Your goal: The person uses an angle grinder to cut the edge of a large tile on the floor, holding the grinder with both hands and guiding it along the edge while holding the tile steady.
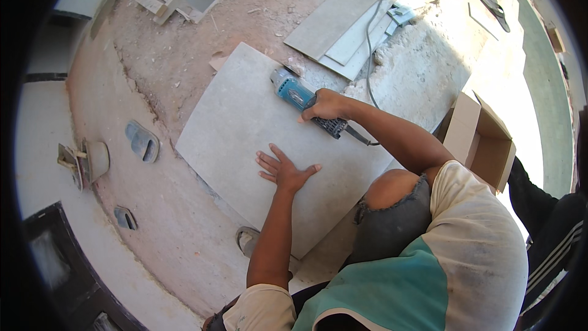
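The right hand (pixel 326 105) is gripping a blue angle grinder (pixel 294 93)! The left hand (pixel 286 170) is resting, fingers splayed, on the grey tile (pixel 223 107).

The floor (pixel 177 211) is pale, dusty and uneven, strewn with crumbs of rubble, and a large grey tile (pixel 226 116) lies flat and low over it. Left of that tile sit a grey-blue slipper (pixel 143 141) and, nearer the wearer, a smaller-looking dark slipper (pixel 125 217). Beyond the tile rest overlapping flat panels (pixel 337 18); beyond it to the left, a wooden frame (pixel 177 1). Right of the tile stands an open cardboard box (pixel 460 127).
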`<state>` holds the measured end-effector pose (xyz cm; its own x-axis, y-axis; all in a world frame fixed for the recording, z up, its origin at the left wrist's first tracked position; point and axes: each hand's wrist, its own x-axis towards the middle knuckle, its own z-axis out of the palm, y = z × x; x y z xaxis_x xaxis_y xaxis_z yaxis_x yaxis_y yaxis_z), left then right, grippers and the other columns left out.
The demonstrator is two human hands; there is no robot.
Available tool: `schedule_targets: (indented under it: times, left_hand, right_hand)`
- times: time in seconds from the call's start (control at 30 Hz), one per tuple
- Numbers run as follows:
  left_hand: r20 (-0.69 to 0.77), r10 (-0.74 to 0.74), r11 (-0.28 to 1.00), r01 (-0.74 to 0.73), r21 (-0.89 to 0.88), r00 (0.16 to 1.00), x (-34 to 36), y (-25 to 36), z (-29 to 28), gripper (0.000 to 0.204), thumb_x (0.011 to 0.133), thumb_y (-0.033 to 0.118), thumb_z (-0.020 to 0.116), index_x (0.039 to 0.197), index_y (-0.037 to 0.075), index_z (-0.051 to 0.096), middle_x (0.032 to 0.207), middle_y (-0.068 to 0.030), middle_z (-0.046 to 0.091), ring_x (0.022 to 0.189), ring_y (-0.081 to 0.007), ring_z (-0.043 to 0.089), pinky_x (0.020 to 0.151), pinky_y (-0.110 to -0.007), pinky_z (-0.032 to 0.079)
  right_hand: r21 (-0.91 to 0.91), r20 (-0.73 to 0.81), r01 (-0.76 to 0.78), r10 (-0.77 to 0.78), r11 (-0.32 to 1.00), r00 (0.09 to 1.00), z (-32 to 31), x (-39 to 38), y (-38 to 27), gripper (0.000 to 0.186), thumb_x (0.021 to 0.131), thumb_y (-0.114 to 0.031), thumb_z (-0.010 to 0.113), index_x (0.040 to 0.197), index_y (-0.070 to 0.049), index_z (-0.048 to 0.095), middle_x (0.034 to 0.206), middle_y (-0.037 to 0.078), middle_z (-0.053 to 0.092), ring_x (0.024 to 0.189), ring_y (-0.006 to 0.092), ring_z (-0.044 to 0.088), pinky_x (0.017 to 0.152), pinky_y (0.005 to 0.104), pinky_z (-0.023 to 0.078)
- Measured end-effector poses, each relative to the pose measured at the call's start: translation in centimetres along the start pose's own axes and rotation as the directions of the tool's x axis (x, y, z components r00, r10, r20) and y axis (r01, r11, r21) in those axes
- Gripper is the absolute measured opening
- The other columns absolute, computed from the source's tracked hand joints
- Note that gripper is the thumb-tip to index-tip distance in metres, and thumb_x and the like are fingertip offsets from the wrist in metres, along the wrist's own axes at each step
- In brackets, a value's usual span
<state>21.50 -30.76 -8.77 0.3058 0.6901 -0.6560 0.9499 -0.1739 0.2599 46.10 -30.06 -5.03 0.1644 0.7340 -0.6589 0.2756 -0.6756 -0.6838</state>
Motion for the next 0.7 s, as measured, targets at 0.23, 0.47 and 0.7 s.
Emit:
schedule_targets:
  times: [0.23, 0.47, 0.7]
  left_hand:
    - [-0.024, 0.017, 1.0, -0.018, -0.018, 1.0, 0.1, -0.4, 0.2, 0.158, 0.055, 0.072, 0.082, 0.148, -0.003, -0.021, 0.147, -0.0412, -0.028, 0.139, -0.0497, -0.032, 0.108, -0.067, -0.014]
    - [-0.01, 0.011, 1.0, -0.011, -0.012, 1.0, 0.1, -0.3, 0.1, 0.158, 0.055, 0.071, 0.082, 0.148, -0.003, -0.022, 0.147, -0.0414, -0.028, 0.139, -0.05, -0.032, 0.107, -0.067, -0.014]
    - [-0.001, 0.011, 1.0, -0.011, -0.005, 1.0, 0.1, -0.1, 0.0, 0.157, 0.056, 0.071, 0.082, 0.148, -0.003, -0.022, 0.147, -0.0419, -0.029, 0.138, -0.0507, -0.033, 0.107, -0.067, -0.015]
  right_hand:
    - [0.001, 0.011, -0.014, 0.014, 1.0, 1.0, 0.0, -0.3, 0.0, 0.072, 0.064, -0.041, 0.085, 0.102, 0.017, 0.065, 0.094, 0.022, 0.068, 0.084, 0.0272, 0.066, 0.072, 0.0362, 0.051]
    - [-0.018, 0.002, -0.023, 0.023, 1.0, 1.0, 0.0, -1.0, 0.5, 0.076, 0.061, -0.049, 0.083, 0.096, 0.016, 0.068, 0.098, 0.026, 0.069, 0.09, 0.0327, 0.067, 0.078, 0.0377, 0.051]
    - [-0.022, -0.003, -0.039, 0.039, 0.999, 0.999, 0.0, -1.4, 0.8, 0.078, 0.062, -0.049, 0.083, 0.099, 0.017, 0.066, 0.099, 0.027, 0.068, 0.092, 0.0338, 0.067, 0.079, 0.0374, 0.052]
